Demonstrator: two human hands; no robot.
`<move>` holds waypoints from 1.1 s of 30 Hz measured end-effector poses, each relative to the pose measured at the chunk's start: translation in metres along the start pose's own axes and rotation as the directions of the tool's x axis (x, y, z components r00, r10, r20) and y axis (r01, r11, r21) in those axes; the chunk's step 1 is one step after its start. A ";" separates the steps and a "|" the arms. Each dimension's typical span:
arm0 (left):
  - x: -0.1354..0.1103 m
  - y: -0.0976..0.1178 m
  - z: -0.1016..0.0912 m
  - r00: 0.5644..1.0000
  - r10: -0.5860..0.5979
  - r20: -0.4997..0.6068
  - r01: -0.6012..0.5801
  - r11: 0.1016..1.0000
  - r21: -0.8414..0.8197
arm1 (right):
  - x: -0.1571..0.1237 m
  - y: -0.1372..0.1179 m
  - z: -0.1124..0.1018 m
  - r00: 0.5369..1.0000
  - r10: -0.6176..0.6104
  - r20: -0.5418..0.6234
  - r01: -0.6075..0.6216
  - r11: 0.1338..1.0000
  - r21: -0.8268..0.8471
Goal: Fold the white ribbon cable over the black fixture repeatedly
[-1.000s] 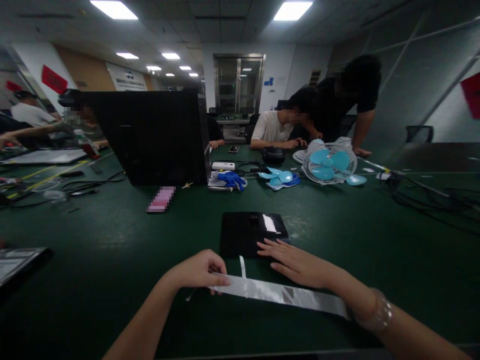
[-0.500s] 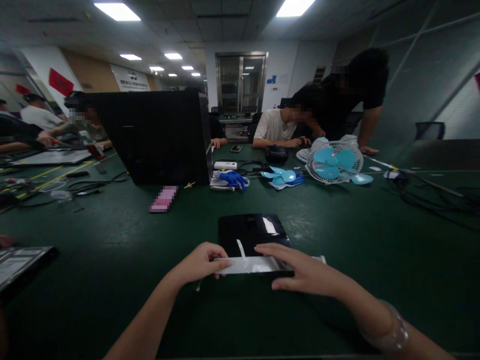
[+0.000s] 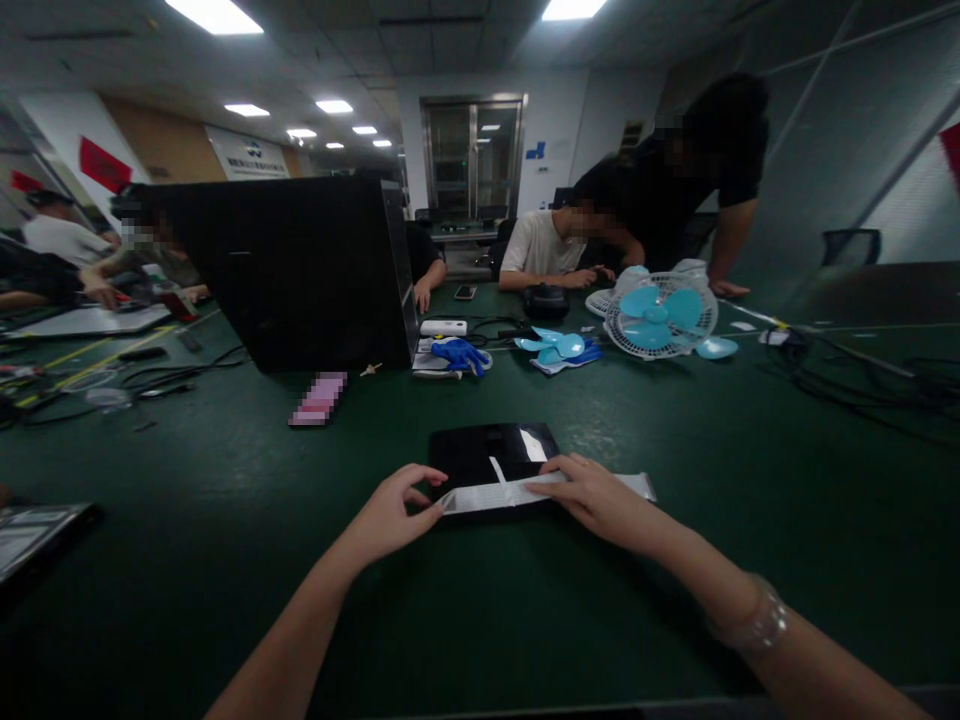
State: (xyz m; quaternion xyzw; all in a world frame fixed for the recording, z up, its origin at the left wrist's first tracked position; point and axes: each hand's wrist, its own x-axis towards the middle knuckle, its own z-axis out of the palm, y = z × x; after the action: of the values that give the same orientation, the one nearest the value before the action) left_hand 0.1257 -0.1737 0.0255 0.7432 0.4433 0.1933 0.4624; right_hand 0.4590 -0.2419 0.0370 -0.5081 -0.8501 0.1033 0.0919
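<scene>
left hand point(image 3: 394, 515): thumb and fingers parted, thumb tip at the left end of the strip point(image 3: 480, 497); whether it grips, cannot tell.
right hand point(image 3: 607, 505): fingers laid over the strip, right of its tab point(image 3: 497, 470); thumb hidden, so pinching or just pressing, cannot tell.
strip so far: straightened left to right across the near part of the panel point(image 3: 461, 450); resting or just above, cannot tell. tab points far, over the panel.
strip's right end: juts past the panel's right edge, so placing looks unfinished; no fastening visible.
panel: flat on the table point(image 3: 480, 630), gloves point(image 3: 461, 355) well beyond on the far side.
</scene>
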 end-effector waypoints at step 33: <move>-0.001 0.005 -0.003 0.921 0.191 -0.339 -0.075 0.942 0.326 | 0.019 -0.041 0.021 0.987 -0.016 0.157 0.009 0.999 0.047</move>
State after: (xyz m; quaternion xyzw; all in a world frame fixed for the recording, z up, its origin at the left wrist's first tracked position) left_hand 0.1261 -0.1738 0.0312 0.7856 0.4939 0.2884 0.2362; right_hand 0.4099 -0.2462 0.0293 -0.4909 -0.8552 0.1621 0.0369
